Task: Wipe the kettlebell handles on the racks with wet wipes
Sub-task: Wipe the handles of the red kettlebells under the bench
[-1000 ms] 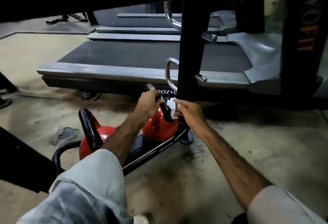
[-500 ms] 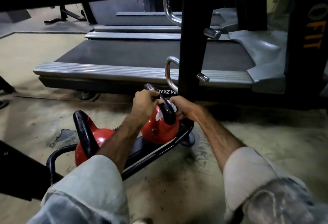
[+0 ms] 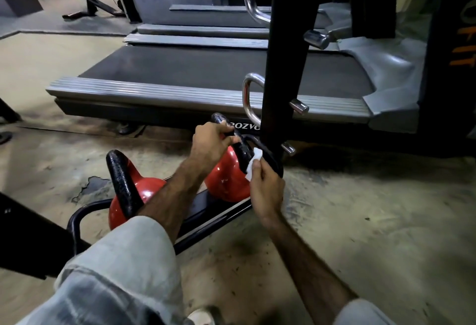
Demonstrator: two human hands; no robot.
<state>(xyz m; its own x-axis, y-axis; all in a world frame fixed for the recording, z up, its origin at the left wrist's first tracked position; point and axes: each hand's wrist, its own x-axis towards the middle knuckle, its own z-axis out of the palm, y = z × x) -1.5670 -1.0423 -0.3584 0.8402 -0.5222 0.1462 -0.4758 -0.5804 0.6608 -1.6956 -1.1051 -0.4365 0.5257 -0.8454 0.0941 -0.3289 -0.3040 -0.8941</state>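
Observation:
Two red kettlebells with black handles sit on the low black rack shelf. My left hand grips the top of the handle of the far kettlebell. My right hand pinches a white wet wipe against the near right side of that same handle. The near kettlebell stands untouched to the left, partly hidden behind my left forearm.
A black rack upright with chrome hooks rises just behind the far kettlebell. Treadmills lie across the floor beyond it. A dark shelf edge juts in at the left. The concrete floor stretches out at the right.
My right hand has come back from behind the handle to its near side and slid lower, so the wipe shows again. My left hand keeps its grip on the handle top.

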